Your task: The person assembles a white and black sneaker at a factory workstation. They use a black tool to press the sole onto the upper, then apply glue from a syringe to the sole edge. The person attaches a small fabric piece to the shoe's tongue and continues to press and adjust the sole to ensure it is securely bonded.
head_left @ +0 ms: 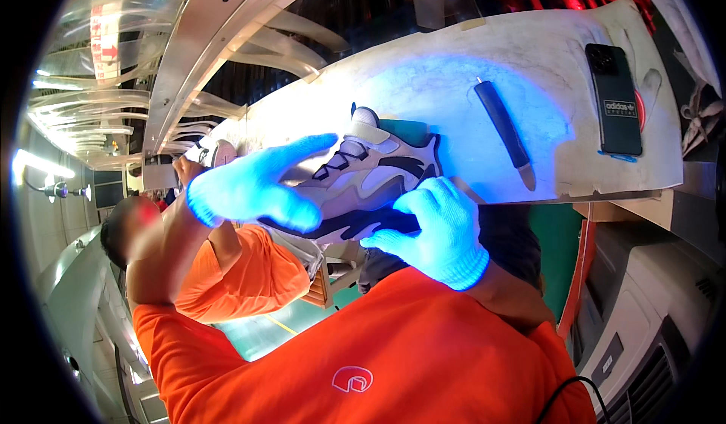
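Note:
A grey, white and black sneaker [370, 171] with dark laces is tilted over the front edge of the worktable, its toe toward the left and its heel toward the right. My right hand [442, 231], in a knitted glove lit blue, grips the sole near the heel between thumb and fingers. My gloved left hand [257, 186] lies over the toe with its fingers stretched out and the thumb apart. It hides most of the toe, and whether the palm presses on it I cannot tell.
A dark-handled tool [502, 128] with a thin tip and a flat end lies right of the sneaker on the pale worktable [560, 54]. A dark phone [616, 103] lies farther right. At left, a co-worker in orange [242, 273] has a hand at another shoe [223, 153].

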A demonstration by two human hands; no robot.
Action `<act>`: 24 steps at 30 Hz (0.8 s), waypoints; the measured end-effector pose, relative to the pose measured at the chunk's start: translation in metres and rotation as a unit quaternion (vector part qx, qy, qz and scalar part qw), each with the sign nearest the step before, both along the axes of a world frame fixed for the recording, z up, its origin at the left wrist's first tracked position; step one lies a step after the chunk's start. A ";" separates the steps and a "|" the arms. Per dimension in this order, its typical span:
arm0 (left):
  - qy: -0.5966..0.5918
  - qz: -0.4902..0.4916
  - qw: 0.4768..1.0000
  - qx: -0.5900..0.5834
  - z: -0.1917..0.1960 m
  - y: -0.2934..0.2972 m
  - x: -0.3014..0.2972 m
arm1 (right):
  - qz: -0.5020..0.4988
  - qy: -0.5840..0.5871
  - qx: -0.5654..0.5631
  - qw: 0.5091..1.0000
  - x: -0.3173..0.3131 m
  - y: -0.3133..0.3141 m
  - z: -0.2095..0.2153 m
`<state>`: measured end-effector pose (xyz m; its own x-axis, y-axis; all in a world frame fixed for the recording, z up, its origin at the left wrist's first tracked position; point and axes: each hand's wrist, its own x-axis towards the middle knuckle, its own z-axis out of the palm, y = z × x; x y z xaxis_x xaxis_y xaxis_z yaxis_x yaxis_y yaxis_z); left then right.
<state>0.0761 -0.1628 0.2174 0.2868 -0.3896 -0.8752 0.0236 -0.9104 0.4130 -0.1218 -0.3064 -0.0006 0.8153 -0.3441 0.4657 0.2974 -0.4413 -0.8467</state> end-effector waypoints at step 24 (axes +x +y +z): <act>-0.088 -0.127 0.987 0.034 -0.057 0.002 0.001 | 0.054 0.058 -0.088 0.993 -0.012 0.009 0.007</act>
